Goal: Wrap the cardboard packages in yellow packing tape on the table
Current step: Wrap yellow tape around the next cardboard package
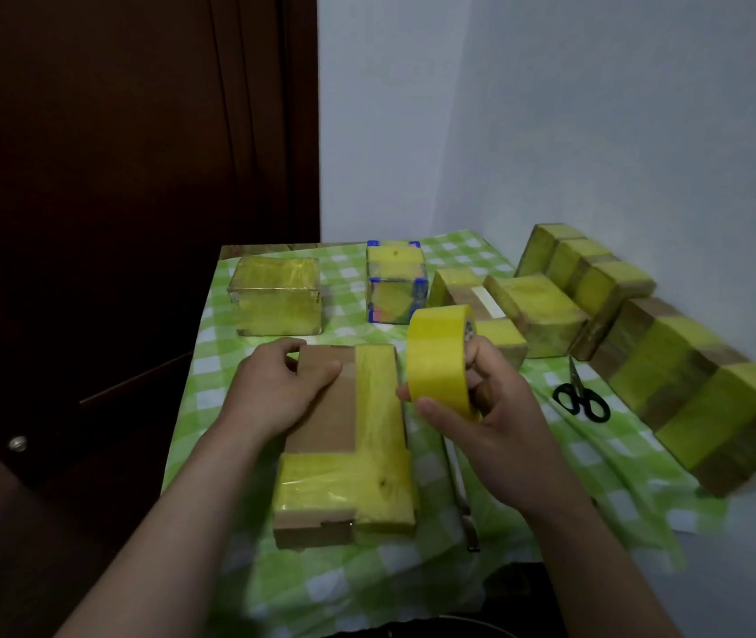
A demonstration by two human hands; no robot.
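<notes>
Two clear boxes at the table's far side, plain box and blue-edged box, show yellow inside; what it is, cannot tell. Package lies flat on the checked cloth, yellow bands along its right side and near end. Left hand grips its far left corner, fingers curled over the edge; right hand clasps the tape roll upright just right of it, thumb on the outer face.

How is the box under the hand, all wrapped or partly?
Partly wrapped. Yellow tape covers the right side and near end of the box; bare cardboard shows by the left hand.
</notes>
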